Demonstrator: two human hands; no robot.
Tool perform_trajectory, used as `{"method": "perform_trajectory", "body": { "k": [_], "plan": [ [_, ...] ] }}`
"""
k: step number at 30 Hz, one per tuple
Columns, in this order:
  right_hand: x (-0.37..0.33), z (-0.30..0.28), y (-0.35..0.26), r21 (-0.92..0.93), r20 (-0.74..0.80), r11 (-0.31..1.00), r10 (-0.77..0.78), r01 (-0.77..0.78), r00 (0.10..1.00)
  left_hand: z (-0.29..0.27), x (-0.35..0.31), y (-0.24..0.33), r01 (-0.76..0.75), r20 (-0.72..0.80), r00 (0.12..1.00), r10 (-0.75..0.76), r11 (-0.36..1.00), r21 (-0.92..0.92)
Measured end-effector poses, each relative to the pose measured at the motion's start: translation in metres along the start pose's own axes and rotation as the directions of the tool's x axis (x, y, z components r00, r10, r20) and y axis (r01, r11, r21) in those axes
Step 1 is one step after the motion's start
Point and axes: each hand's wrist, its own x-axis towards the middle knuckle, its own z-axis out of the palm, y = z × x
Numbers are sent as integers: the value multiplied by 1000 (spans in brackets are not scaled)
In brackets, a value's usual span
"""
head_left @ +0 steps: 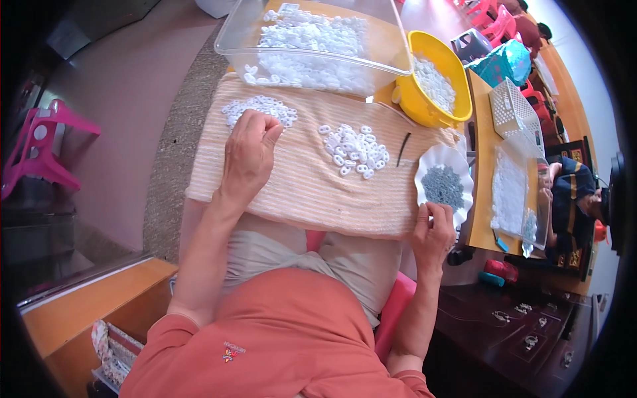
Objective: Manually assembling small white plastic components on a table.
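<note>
My left hand (251, 151) is closed at the near edge of a pile of small white oval pieces with holes (262, 108), on a striped peach towel (302, 192). Its curled fingers hide whatever they may hold. At the near rim of a white scalloped dish (420, 178), my right hand (434, 231) has its fingertips pinched together. What lies between them is too small to make out. Small grey-blue pieces (443, 186) fill the dish's middle. A second heap of white oval pieces (355, 149) lies between my hands, with a thin black tool (403, 149) beside it.
Beyond the towel stand a clear plastic bin (312, 76) of white pieces and a yellow basin (464, 99) holding more. To the right, another table bears a white perforated basket (511, 109) and a clear tray (511, 199). A pink stool (50, 142) stands at left.
</note>
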Motion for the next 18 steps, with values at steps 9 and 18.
{"method": "perform_trajectory", "body": {
  "k": [9,18],
  "plan": [
    [5,1,-7,168,-22,986,7,-3,1000,7,-2,-17,-54,104,994,39,988,148],
    [1,0,-10,288,21,958,-14,7,1000,4,-2,-13,-118,118,988,101,981,153]
  ]
}}
